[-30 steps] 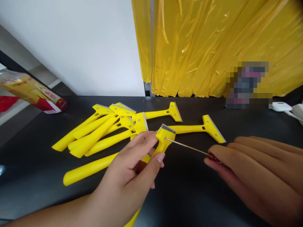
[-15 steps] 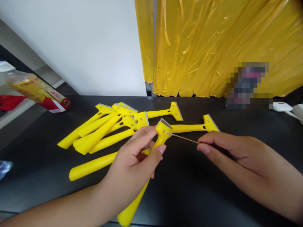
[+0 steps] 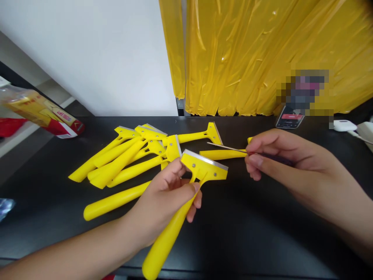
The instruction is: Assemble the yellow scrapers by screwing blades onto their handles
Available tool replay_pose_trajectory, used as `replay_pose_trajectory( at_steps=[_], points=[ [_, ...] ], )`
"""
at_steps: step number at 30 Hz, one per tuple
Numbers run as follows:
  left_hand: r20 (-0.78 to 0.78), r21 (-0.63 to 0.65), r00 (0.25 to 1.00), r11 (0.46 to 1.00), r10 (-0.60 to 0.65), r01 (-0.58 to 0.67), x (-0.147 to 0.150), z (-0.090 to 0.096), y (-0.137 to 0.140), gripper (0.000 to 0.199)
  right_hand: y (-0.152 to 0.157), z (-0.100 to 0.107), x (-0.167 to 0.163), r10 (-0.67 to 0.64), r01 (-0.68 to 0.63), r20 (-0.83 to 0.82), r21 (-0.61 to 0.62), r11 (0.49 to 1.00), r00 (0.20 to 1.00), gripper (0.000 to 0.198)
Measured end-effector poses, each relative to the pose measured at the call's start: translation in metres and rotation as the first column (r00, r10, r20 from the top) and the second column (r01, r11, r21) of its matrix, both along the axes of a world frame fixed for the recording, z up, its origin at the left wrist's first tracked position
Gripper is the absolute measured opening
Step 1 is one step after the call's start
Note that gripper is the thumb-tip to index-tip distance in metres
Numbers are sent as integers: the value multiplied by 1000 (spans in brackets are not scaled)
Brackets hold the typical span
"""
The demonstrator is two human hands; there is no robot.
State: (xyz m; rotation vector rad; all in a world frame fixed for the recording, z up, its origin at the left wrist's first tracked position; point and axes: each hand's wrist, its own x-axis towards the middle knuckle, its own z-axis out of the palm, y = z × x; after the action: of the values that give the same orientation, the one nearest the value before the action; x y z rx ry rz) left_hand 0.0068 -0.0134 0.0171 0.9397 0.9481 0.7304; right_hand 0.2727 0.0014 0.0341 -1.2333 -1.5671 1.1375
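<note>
My left hand (image 3: pixel 170 196) is closed round the neck of a yellow scraper (image 3: pixel 208 167), its wide head tilted up with a metal blade edge and two screws facing me. Between thumb and fingers, my right hand (image 3: pixel 294 167) pinches a thin screwdriver (image 3: pixel 229 147); its slim metal shaft points left and stays apart from the held scraper, while its handle is mostly hidden in the hand. Behind my right fingers lies another yellow scraper (image 3: pixel 223 154), its head largely covered. Left of my left hand are a pile of yellow scrapers (image 3: pixel 119 155) and a single scraper handle (image 3: pixel 116 201).
The black table (image 3: pixel 241 229) carries everything. A bottle (image 3: pixel 43 112) with a red and yellow label leans at the left. At the back stand a white panel (image 3: pixel 116 58) and yellow plastic sheeting (image 3: pixel 233 58). A phone (image 3: pixel 290 117), partly pixelated, and a white charger (image 3: pixel 344 125) are at the right.
The screwdriver tip has come off the scraper's screw, and my right hand has moved up. My left hand has turned the scraper so its broad screw side faces me.
</note>
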Motion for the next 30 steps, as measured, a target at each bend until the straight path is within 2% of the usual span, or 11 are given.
replay_pose_trajectory(
  at_steps=[3, 6, 9, 13, 15, 18, 21, 23, 26, 28, 30],
  points=[
    [33, -94, 999, 995, 18, -15, -2, -1, 0, 7, -5, 3, 1, -47, 52, -127, 38, 998, 991, 14],
    [64, -183, 998, 983, 23, -11, -2, -4, 0, 17, -3, 5, 2, -49, 76, -300, 79, 994, 953, 12],
    [96, -219, 995, 975, -25, 46, 1, -8, -1, 22, -1, 4, 3, -78, 162, -388, 190, 968, 918, 22],
    [135, -244, 987, 962, -88, 120, 6, -13, -6, 19, 0, 4, 5, -234, 306, -230, 359, 882, 945, 30],
    [142, -229, 986, 966, -90, 121, 8, -15, -7, 19, 2, 4, 6, -259, 252, -43, 433, 865, 965, 33],
    [98, -189, 990, 975, -97, 115, 7, -14, -5, 23, 9, -2, 6, -271, 128, 236, 485, 865, 933, 17],
    [67, -156, 994, 983, -82, 92, 4, -12, 1, 23, 16, -12, 3, -221, -15, 378, 531, 847, 899, 19],
    [53, -131, 997, 990, -52, 58, 2, -11, 4, 21, 18, -14, 1, -220, -64, 407, 579, 813, 887, 20],
    [49, -134, 999, 991, 2, 4, 0, -12, 8, 19, 9, -8, 0, -299, 15, 327, 650, 760, 896, 18],
    [63, -169, 998, 985, 26, -15, -1, -13, 8, 19, -2, -1, 1, -323, 101, 244, 636, 765, 914, 17],
    [93, -207, 995, 978, 34, -14, -1, -13, 7, 21, -15, 2, 4, -315, 160, 184, 568, 807, 931, 17]
  ],
)
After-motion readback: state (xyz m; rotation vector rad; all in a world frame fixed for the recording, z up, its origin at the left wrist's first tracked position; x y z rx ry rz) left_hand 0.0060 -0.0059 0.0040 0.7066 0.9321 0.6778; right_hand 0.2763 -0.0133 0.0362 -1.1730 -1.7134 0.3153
